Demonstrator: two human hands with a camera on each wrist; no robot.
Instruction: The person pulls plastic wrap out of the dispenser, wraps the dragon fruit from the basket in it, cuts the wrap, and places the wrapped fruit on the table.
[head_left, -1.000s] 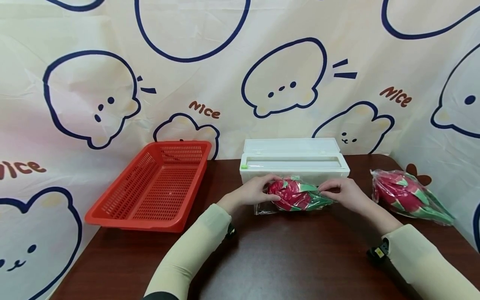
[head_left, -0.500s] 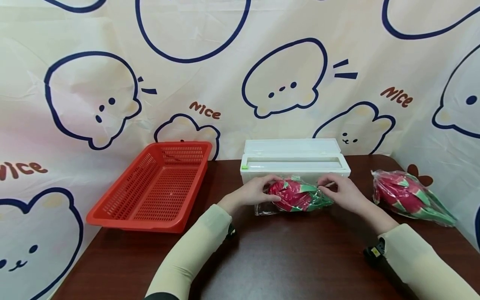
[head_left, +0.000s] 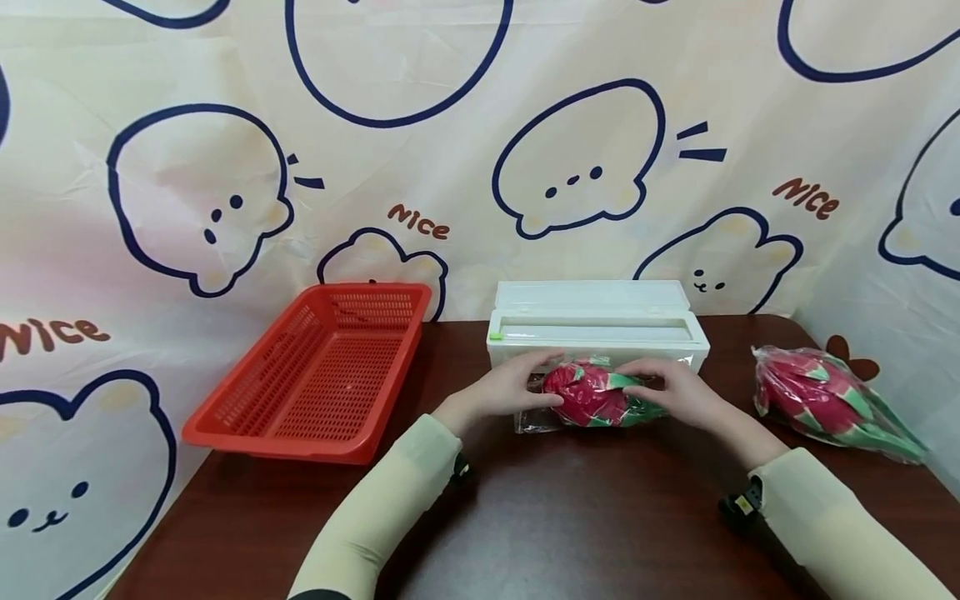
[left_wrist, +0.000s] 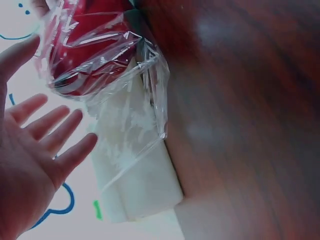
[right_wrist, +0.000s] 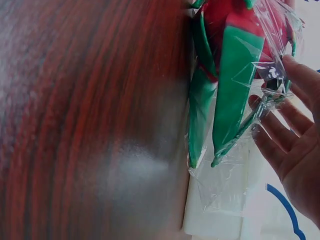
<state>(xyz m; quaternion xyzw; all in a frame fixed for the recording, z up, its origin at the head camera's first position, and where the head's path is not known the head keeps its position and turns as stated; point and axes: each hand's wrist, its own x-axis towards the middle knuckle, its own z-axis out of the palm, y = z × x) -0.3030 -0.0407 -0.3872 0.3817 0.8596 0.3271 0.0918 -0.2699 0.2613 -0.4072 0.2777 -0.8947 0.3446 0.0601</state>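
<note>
A red-and-green dragon fruit lies in clear plastic wrap before the white wrap box. At its red end is my left hand, thumb on the near side and index finger on the far side. In the left wrist view, the left hand's fingers are spread and straight below the wrap. My right hand is at the green-leaved end. In the right wrist view, its thumb touches the film, with the fingers extended behind. The fruit's far side is hidden.
The white wrap box, its lid raised, stands against the back wall. A red plastic basket sits at the left. At the right lies another wrapped dragon fruit. The brown table extends in front of my hands.
My right hand has shifted left along the leaves, its fingers coming farther over the wrapped dragon fruit. The left hand has barely moved at the red end. The head view has turned slightly left.
</note>
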